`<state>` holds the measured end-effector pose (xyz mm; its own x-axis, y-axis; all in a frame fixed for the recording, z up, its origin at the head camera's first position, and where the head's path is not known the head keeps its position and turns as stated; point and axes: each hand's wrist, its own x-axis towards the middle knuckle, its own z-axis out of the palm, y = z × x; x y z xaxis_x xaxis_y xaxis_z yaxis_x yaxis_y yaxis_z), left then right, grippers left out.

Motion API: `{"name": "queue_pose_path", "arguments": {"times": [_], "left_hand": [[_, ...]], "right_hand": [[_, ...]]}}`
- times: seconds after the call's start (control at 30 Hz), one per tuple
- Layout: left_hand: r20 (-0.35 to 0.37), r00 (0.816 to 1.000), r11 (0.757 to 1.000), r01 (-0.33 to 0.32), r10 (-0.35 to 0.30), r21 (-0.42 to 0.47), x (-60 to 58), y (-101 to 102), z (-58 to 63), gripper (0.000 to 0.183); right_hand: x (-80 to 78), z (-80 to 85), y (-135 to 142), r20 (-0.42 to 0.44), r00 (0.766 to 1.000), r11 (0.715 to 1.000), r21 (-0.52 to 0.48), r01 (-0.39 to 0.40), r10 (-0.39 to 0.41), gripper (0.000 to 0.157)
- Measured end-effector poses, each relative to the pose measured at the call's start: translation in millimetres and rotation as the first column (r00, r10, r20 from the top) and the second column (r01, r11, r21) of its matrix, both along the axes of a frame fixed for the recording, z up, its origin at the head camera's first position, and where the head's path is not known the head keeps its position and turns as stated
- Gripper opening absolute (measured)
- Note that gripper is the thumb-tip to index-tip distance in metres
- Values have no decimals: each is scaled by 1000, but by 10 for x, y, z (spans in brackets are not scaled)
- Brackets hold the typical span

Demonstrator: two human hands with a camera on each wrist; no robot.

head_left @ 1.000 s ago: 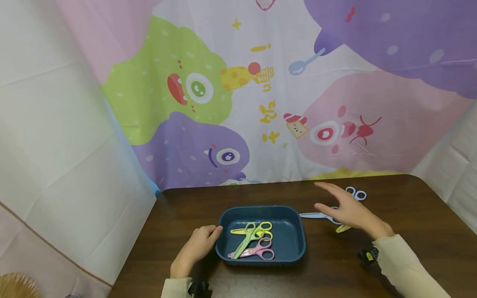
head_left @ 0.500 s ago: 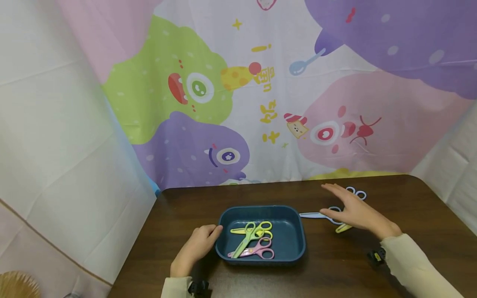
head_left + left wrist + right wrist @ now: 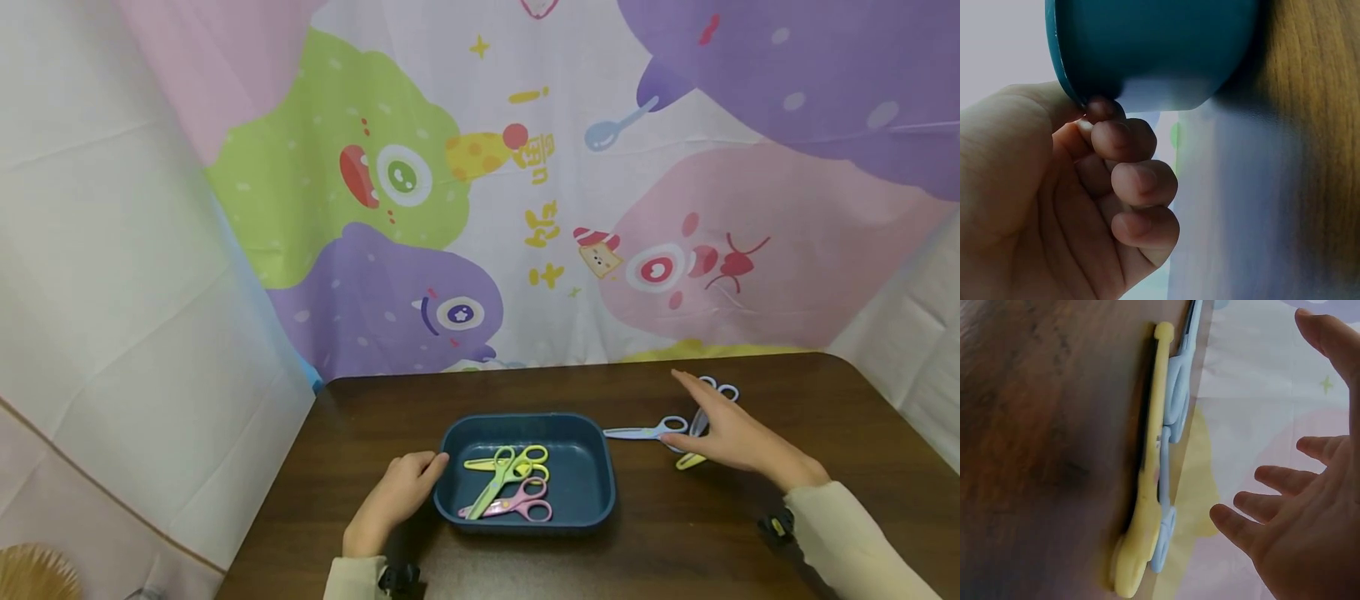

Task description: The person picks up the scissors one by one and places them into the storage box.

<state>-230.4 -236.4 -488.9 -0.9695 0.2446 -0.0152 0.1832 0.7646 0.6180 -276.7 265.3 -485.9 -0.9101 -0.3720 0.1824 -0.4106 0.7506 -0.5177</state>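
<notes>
In the head view, a dark teal plastic box (image 3: 581,475) stands on the table, and my left hand (image 3: 397,496) pinches its left rim between thumb and curled fingers, as the left wrist view confirms. Inside lie yellow scissors (image 3: 480,465), green scissors (image 3: 489,497) and pink scissors (image 3: 517,502). To the right, my right hand (image 3: 742,437) hovers with spread fingers and holds nothing. Beneath and beside it are light blue scissors (image 3: 637,433), second blue scissors (image 3: 727,392) and a long yellow object (image 3: 1147,506), partly hidden by the hand in the head view.
The dark wooden table (image 3: 360,417) has its back edge against a cartoon-printed curtain (image 3: 555,317). White cloth (image 3: 150,250) hangs at the left side. A straw-coloured bristly thing (image 3: 37,573) shows in the lower left corner.
My right hand has moved right and slightly down, uncovering more of the blue scissors. My left hand, the box and the scissors in it have stayed put.
</notes>
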Motion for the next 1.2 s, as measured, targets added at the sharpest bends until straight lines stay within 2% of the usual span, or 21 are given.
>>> {"name": "queue_pose_path", "arguments": {"times": [0.43,0.63,0.97,1.2], "left_hand": [[2,1000,1000,-1,1,9,2,7,24,43],[-5,1000,1000,-2,2,4,9,7,23,43],[-35,999,1000,2,-3,-4,0,9,12,44],[-29,1000,1000,0,0,1,3,13,6,46]], "right_hand": [[22,-68,38,10,1000,1000,23,6,-6,107],[7,-156,35,2,1000,1000,25,10,-10,105],[-15,-239,42,-24,1000,1000,28,1,-1,96],[-27,-256,35,-59,998,999,38,-10,12,88]]}}
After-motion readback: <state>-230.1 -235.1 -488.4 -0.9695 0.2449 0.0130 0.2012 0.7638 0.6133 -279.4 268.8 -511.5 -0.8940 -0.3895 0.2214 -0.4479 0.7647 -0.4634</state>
